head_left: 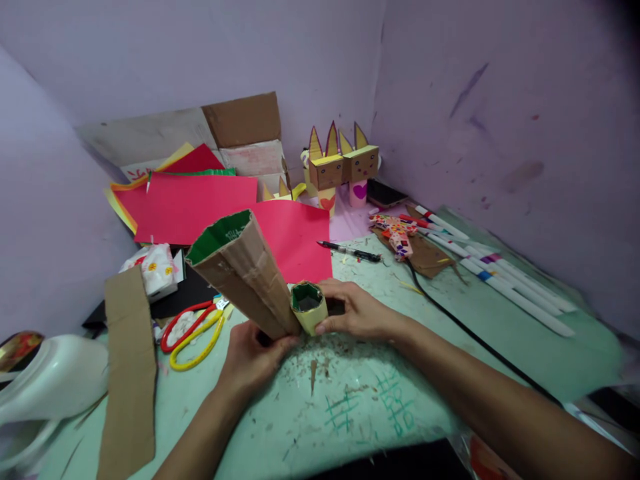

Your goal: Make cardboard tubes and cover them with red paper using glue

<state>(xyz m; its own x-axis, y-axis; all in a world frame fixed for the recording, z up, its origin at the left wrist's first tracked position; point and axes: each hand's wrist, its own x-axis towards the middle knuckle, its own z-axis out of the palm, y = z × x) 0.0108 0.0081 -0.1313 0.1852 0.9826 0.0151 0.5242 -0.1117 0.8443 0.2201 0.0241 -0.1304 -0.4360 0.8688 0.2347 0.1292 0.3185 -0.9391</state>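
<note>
My left hand (pixel 260 357) grips the lower end of a long cardboard tube (pixel 250 280), which leans up to the left and has a green lining at its open top. My right hand (pixel 347 310) is closed on a short yellow tube (pixel 311 319), also green inside, standing upright with its opening up. The two tubes are side by side, their lower ends close together. Crumbs of scrap and a small brown sliver (pixel 313 377) lie on the green tabletop (pixel 370 413) just below them.
Red sheets (pixel 200 207) and scissors (pixel 193 333) are at left, near a cardboard strip (pixel 130 373) and a white jug (pixel 65 373). Two cardboard figures (pixel 327 173) stand behind. A pen (pixel 350 251), a glue gun (pixel 400 237) with a black cord and several markers (pixel 515 293) lie at right.
</note>
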